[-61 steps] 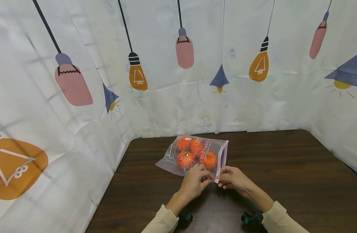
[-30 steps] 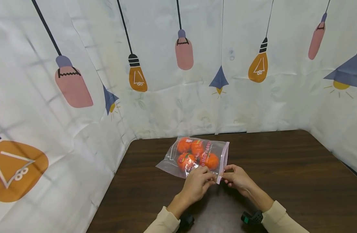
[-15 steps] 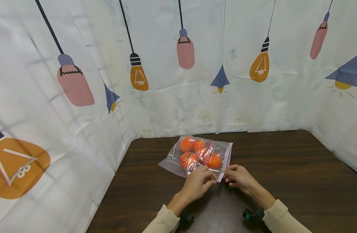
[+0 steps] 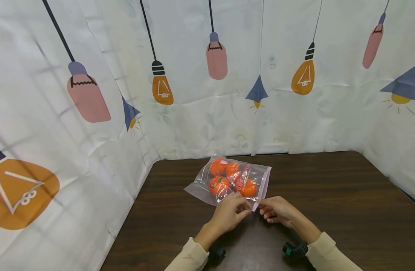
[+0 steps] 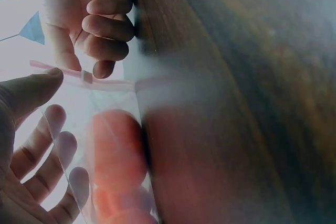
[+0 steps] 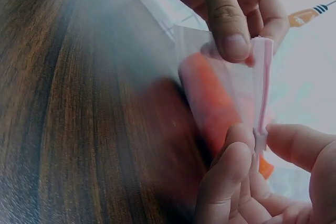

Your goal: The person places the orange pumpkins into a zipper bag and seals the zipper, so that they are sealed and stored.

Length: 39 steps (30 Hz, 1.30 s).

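Observation:
A clear zip-slider bag with pink lettering lies on the table, its pink zip edge facing right. Inside it are several round orange-red fruits; I cannot tell their exact kind. My left hand pinches the bag's near corner beside the zip, with its thumb against the plastic in the right wrist view. My right hand pinches the small slider between thumb and forefinger, a little further up the zip strip. Its other fingers are loosely curled. Part of the near corner is hidden by my left fingers.
The dark wooden table extends left and right of the bag. A white curtain printed with lamps hangs along the back and sides. Each wrist wears a dark strap device.
The bag has shifted slightly to the right. My right fingers have moved a short way up the zip strip from the near corner, while my left hand stays at that corner.

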Available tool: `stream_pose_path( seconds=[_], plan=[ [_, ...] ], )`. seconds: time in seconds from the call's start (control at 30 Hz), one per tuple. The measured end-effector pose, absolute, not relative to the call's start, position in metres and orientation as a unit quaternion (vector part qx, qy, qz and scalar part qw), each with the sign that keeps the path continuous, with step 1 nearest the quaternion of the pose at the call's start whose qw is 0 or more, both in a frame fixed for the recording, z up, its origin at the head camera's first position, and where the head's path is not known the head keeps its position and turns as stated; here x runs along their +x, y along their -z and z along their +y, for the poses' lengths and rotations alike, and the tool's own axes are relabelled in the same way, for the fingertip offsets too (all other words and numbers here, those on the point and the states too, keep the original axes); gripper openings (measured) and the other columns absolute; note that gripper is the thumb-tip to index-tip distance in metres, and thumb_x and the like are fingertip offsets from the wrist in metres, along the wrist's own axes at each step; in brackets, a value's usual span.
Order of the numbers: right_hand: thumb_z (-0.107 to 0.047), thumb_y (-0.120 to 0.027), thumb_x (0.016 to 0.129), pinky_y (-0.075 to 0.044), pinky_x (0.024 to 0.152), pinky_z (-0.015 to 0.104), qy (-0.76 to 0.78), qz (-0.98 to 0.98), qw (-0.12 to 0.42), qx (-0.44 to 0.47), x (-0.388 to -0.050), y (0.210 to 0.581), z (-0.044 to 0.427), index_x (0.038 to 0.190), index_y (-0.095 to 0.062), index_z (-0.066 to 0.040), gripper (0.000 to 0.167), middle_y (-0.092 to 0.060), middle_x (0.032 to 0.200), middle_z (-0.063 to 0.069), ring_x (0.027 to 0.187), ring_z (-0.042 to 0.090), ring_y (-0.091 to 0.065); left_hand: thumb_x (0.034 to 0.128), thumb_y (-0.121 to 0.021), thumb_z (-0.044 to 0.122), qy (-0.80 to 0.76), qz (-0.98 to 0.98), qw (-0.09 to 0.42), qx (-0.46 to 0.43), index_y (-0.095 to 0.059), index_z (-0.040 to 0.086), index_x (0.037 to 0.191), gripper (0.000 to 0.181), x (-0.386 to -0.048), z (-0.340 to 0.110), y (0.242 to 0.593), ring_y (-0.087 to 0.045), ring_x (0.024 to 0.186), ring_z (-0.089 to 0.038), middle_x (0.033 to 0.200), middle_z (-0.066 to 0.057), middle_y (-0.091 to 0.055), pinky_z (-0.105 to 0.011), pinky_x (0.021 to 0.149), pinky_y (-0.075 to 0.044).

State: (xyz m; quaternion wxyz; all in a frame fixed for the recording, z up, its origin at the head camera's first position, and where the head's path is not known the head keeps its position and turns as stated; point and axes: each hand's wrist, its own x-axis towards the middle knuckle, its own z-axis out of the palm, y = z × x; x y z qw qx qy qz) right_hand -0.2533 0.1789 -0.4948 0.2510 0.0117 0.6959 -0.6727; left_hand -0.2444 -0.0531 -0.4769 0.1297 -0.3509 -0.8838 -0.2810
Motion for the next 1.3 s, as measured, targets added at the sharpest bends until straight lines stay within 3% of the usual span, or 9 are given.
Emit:
stream_pose_path(
  seconds=[0.23,0.63,1.3],
  plan=[
    [-0.032,-0.063,0.100,-0.054,0.061,0.021,0.677,0.693,0.248,-0.008,-0.253,0.496,0.180,0.093,-0.071,-0.009,0.025,-0.067,0.075,-0.005,0.063,0.005,-0.059,0.0872,-0.081,0.026,0.287,-0.881,0.117,-0.357,-0.079,0.024,0.088,0.003,-0.245,-0.053,0.478,-0.058,0.082,-0.003,0.086,0.010,-0.066,-0.011,0.073,-0.045],
    [-0.026,-0.063,0.101,-0.054,0.058,0.020,0.670,0.716,0.193,-0.015,-0.257,0.499,0.179,0.093,-0.071,-0.004,0.025,-0.067,0.074,-0.005,0.061,0.004,-0.057,0.0856,-0.082,0.024,0.245,-0.882,0.131,-0.380,-0.075,0.027,0.084,0.007,-0.245,-0.053,0.477,-0.056,0.082,0.000,0.084,0.014,-0.064,-0.012,0.075,-0.043],
    [-0.023,-0.061,0.101,-0.054,0.059,0.021,0.659,0.735,0.159,0.005,-0.269,0.502,0.193,0.091,-0.070,-0.004,0.024,-0.067,0.075,-0.006,0.063,0.004,-0.059,0.0833,-0.082,0.028,0.209,-0.870,0.141,-0.425,-0.073,0.026,0.081,0.009,-0.243,-0.051,0.472,-0.055,0.083,-0.002,0.081,0.014,-0.063,-0.012,0.074,-0.040]
  ],
)
